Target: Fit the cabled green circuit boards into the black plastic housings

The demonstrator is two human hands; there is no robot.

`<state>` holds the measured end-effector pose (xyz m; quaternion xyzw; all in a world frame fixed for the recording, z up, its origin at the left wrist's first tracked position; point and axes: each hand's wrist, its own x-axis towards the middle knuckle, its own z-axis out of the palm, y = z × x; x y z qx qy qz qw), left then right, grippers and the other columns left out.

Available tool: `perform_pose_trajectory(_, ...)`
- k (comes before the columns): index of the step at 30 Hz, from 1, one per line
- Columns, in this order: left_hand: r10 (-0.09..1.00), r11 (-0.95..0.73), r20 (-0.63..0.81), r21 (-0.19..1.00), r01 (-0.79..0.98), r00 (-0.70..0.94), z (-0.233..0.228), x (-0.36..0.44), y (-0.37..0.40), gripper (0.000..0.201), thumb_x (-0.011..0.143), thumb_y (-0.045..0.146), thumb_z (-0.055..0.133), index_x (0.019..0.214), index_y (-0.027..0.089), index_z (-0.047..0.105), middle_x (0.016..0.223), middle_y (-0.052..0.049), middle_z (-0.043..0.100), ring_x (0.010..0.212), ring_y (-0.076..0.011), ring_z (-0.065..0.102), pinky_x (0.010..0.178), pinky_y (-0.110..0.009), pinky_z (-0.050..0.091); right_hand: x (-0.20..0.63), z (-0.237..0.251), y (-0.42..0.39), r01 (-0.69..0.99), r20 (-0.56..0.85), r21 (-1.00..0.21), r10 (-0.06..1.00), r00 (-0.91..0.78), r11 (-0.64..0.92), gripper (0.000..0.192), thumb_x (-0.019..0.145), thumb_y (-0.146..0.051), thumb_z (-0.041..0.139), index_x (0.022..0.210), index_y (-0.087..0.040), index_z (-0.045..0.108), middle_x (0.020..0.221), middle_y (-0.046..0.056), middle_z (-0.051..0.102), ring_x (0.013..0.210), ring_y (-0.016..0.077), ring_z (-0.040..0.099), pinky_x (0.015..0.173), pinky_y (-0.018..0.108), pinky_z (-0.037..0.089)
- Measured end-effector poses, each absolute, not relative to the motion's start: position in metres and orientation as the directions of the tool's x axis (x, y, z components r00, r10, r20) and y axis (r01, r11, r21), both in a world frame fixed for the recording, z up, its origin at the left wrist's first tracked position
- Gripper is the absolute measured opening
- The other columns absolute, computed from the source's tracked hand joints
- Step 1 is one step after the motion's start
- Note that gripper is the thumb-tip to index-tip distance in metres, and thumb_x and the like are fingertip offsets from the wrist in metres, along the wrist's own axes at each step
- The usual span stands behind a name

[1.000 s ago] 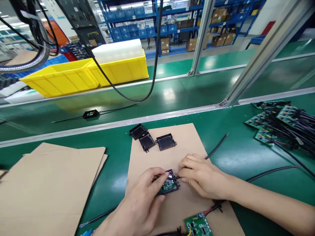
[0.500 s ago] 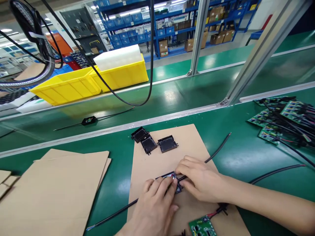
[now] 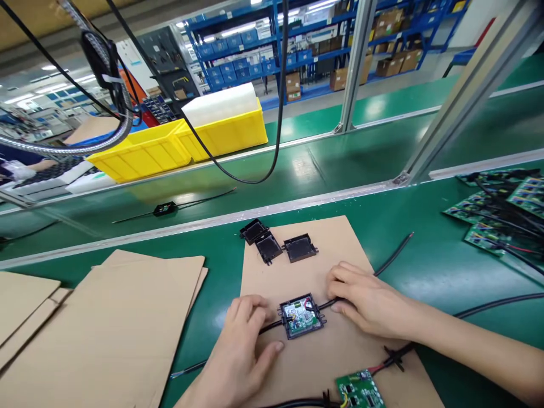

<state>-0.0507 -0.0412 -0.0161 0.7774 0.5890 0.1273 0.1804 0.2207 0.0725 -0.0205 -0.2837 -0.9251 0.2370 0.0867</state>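
Observation:
A black plastic case [image 3: 286,335] lies on a cardboard sheet [image 3: 340,345] with a green circuit board [image 3: 302,315] seated inside it. One black cable leaves the case on each side. My right hand [image 3: 365,297] has its thumb and fingers closed around the right-hand cable [image 3: 327,304], close to the case. Left of the case is my left hand [image 3: 242,345], thumb and fingers apart, with the left-hand cable [image 3: 272,326] running under it. A second green circuit board [image 3: 359,391], with cables attached, sits at the sheet's near edge.
Several black cases [image 3: 300,247] lie at the sheet's far end. Cardboard sheets [image 3: 148,306] are stacked on the left, and wired circuit boards [image 3: 488,226] are heaped on the right. Beyond a metal rail stand yellow bins [image 3: 144,156]; a black cable [image 3: 250,180] hangs in front.
My left hand has come off the board and moved left, uncovering the case. My right hand has slid a little away from the case along the cable. The camera view has shifted slightly.

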Motion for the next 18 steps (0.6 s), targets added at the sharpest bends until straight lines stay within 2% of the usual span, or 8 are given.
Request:
perform_pose_trajectory(2,0.968,-0.212,-0.028,0.44,0.873,0.249,-0.022,-0.054,-0.044,0.011,0.094,0.019,0.042,0.096,0.021,0.053,0.103,-0.008,0.057,0.092,-0.0216,0.057,0.08,-0.036,0.05,0.221,-0.021,0.075,0.482,0.029,-0.444,0.55,-0.835,0.755,0.008,0.086,-0.009,0.053,0.085,-0.017,0.055,0.095,0.007,0.057,0.089,0.0236,0.052,0.079,0.037,0.044)
perform_pose_trajectory(4,0.978,-0.194,0.01,0.413,0.89,0.208,-0.017,-0.063,-0.036,0.017,0.097,0.019,0.036,0.092,0.022,0.052,0.092,-0.004,0.059,0.077,-0.0175,0.059,0.068,-0.029,0.051,0.222,-0.017,0.089,0.476,0.044,-0.415,0.539,-0.841,0.776,0.015,0.084,-0.004,0.049,0.089,-0.016,0.056,0.09,0.006,0.059,0.08,0.021,0.055,0.072,0.033,0.045)
perform_pose_trajectory(6,0.984,-0.173,0.098,0.318,0.932,0.149,-0.002,-0.077,-0.011,0.018,0.098,0.023,0.037,0.091,0.023,0.053,0.087,-0.002,0.06,0.073,-0.0163,0.06,0.063,-0.027,0.05,0.225,-0.005,0.121,0.478,0.111,-0.373,0.549,-0.828,0.795,0.022,0.081,-0.001,0.048,0.093,-0.017,0.058,0.088,0.004,0.061,0.077,0.0194,0.057,0.069,0.031,0.045)
perform_pose_trajectory(8,0.976,-0.14,0.195,0.199,0.97,0.101,0.017,-0.094,0.031,0.016,0.097,0.025,0.042,0.089,0.022,0.056,0.087,-0.003,0.062,0.077,-0.0177,0.061,0.068,-0.029,0.051,0.23,0.014,0.166,0.529,0.221,-0.291,0.595,-0.773,0.797,0.019,0.081,-0.004,0.052,0.091,-0.018,0.062,0.088,0.004,0.065,0.082,0.0202,0.059,0.074,0.031,0.045)
perform_pose_trajectory(11,0.962,-0.089,0.266,0.122,0.989,0.054,0.039,-0.11,0.114,0.013,0.097,0.024,0.048,0.095,0.018,0.06,0.094,-0.005,0.064,0.086,-0.0196,0.062,0.078,-0.035,0.052,0.232,0.043,0.237,0.643,0.32,-0.228,0.68,-0.66,0.731,0.022,0.089,-0.01,0.045,0.096,-0.013,0.065,0.096,0.007,0.066,0.1,0.0254,0.058,0.087,0.038,0.042)
perform_pose_trajectory(13,0.953,-0.065,0.3,0.091,0.994,0.034,0.043,-0.112,0.166,0.02,0.096,0.031,0.056,0.107,0.015,0.061,0.106,-0.006,0.063,0.092,-0.0195,0.063,0.081,-0.039,0.053,0.227,0.055,0.266,0.706,0.367,-0.213,0.725,-0.583,0.675,0.026,0.091,-0.01,0.042,0.105,-0.01,0.064,0.11,0.011,0.063,0.113,0.0299,0.053,0.092,0.044,0.037)
perform_pose_trajectory(16,0.938,-0.039,0.347,0.073,0.997,0.011,0.036,-0.108,0.213,0.031,0.094,0.034,0.059,0.12,0.017,0.057,0.123,-0.009,0.058,0.104,-0.0227,0.061,0.088,-0.044,0.052,0.219,0.056,0.267,0.729,0.364,-0.214,0.745,-0.558,0.651,0.028,0.09,-0.008,0.045,0.112,-0.008,0.062,0.125,0.016,0.055,0.122,0.037,0.046,0.093,0.053,0.035)
perform_pose_trajectory(18,0.929,-0.039,0.371,0.078,0.996,0.007,0.025,-0.104,0.215,0.034,0.094,0.034,0.059,0.124,0.018,0.055,0.129,-0.01,0.055,0.11,-0.0252,0.058,0.092,-0.048,0.05,0.218,0.048,0.239,0.692,0.316,-0.233,0.726,-0.611,0.684,0.027,0.088,-0.006,0.051,0.111,-0.01,0.062,0.125,0.016,0.056,0.12,0.0382,0.046,0.093,0.054,0.037)
